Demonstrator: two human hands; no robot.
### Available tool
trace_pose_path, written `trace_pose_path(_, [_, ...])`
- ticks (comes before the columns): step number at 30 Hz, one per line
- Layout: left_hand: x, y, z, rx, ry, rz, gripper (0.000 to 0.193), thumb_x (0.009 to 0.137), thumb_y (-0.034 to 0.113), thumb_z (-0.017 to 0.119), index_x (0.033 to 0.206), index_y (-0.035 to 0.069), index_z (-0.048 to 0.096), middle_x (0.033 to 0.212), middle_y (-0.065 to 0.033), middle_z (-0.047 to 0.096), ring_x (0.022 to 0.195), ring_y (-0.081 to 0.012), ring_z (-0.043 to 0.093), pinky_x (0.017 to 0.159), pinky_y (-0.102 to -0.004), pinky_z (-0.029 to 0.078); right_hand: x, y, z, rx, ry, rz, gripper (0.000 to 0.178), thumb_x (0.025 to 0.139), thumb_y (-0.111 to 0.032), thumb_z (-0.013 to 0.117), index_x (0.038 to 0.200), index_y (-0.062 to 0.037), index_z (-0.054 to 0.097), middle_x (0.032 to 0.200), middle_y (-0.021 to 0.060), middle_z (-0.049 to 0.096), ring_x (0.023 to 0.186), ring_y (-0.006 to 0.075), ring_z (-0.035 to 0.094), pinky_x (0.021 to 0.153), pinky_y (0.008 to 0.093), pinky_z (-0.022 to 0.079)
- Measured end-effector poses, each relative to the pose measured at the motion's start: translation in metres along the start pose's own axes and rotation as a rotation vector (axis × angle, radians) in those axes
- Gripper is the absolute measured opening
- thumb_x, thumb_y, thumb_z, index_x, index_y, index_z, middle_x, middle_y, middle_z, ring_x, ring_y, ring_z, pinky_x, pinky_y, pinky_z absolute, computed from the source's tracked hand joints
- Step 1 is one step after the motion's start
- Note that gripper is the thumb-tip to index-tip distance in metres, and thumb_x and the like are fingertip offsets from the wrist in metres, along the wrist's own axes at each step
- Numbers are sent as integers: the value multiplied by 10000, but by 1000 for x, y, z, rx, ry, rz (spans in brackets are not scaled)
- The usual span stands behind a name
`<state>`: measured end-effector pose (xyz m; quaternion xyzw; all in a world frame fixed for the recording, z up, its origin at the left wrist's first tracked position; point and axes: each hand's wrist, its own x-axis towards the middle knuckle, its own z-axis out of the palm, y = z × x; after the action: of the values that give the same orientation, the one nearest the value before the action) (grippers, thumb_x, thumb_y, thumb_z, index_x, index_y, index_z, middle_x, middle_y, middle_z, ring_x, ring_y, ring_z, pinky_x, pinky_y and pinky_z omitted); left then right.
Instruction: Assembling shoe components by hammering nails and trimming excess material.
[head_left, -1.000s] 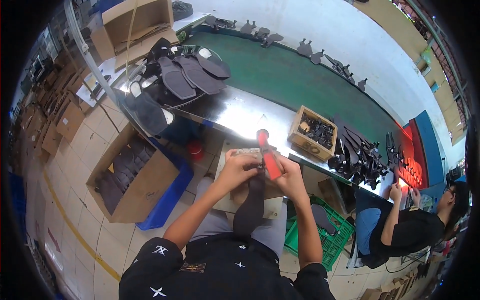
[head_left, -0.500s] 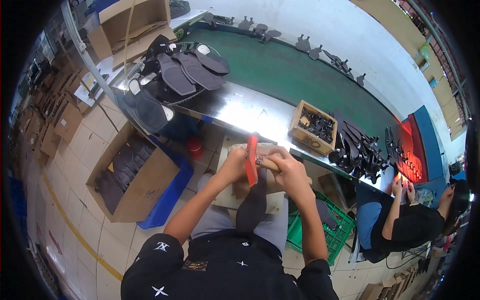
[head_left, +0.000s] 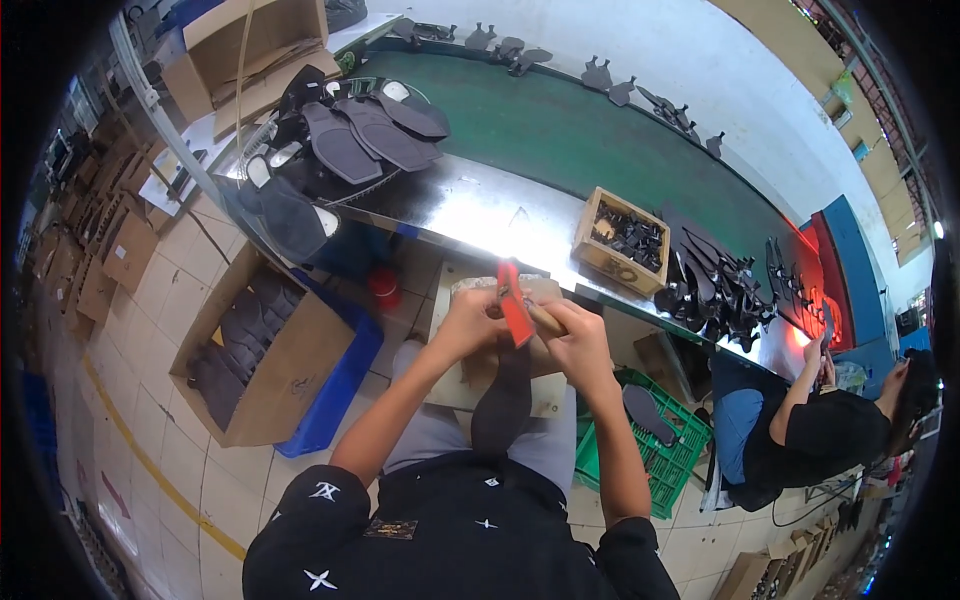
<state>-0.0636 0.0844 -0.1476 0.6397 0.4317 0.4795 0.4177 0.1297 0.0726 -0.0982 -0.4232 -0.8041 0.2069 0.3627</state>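
My right hand (head_left: 582, 350) is closed around the wooden handle of a hammer (head_left: 515, 308) with a red head. The hammer is held over a low work block (head_left: 547, 395) in front of me. Beside the red head, my left hand (head_left: 466, 325) has its fingers pinched together; the hammer hides what they grip. A dark grey sandal sole (head_left: 502, 410) extends from under the hammer toward my lap, its wide end between my thighs.
Ahead runs a green conveyor belt (head_left: 560, 130) with a metal edge, bearing sole piles (head_left: 360, 135), a wooden box (head_left: 622, 250) of small black parts and black straps (head_left: 715, 300). A carton (head_left: 270, 360) stands left, a green crate (head_left: 650, 450) right. A co-worker (head_left: 810, 430) sits by a red-lit machine.
The red hammer head has turned and dropped slightly, and my right hand has shifted a little toward me. The co-worker's hands have moved right, nearer the red light.
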Motion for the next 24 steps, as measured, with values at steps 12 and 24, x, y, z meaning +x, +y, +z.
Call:
trace_pose_path(12, [1, 5, -5, -15, -130, -89, 395, 798, 14, 769, 1185, -2, 692, 1071, -123, 741, 969, -152, 702, 865, -288, 551, 12, 7, -2, 181, -22, 81, 198, 797, 32, 691, 991, 42, 648, 887, 157, 657, 737, 245, 627, 674, 311, 486])
trace_pose_path(24, [1, 0, -5, 15, -131, -100, 385, 779, 55, 776, 1156, 16, 706, 1004, -132, 750, 923, -168, 716, 833, -278, 551, 14, 4, -6, 123, -44, 28, 195, 801, 44, 684, 990, 38, 635, 972, 150, 668, 788, 319, 646, 700, 328, 505])
